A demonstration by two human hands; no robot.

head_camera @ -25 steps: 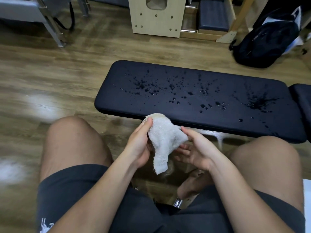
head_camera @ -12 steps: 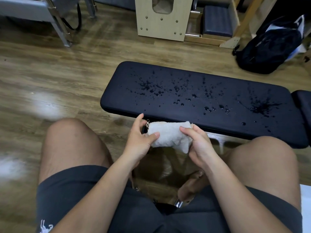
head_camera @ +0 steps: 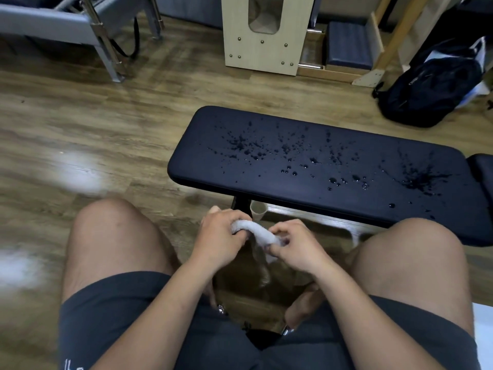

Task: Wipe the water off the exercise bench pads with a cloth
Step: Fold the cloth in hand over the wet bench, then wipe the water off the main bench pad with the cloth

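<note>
- One dark bench (head_camera: 202,158) pad, beaded with water drops (head_camera: 293,172) across most of its top. A second pad (head_camera: 484,169) is cut off at the right.
- Both the left hand (head_camera: 221,236) and right hand (head_camera: 298,248) have their fingers curled, each gripping one end of the cloth (head_camera: 262,233).
- White terry, twisted into a roll, it is held off the bench's near edge.
- Pale lettering on the shorts (head_camera: 73,365) is cut off and unreadable.

Indoor scene in soft, even, moderately bright light. Two milky glare patches (head_camera: 80,169) sit on the glossy brown wood-plank floor (head_camera: 120,116) at left, where the picture smears into blur towards the edge. Small water droplets (head_camera: 293,172) glint on the matte navy padded worktop (head_camera: 202,166). Deep shadow lies beneath it and between the person's knees. Wide-angle distortion bows lines near the borders. A black fabric backpack (head_camera: 432,86), upper right, loses detail in darkness.
</note>
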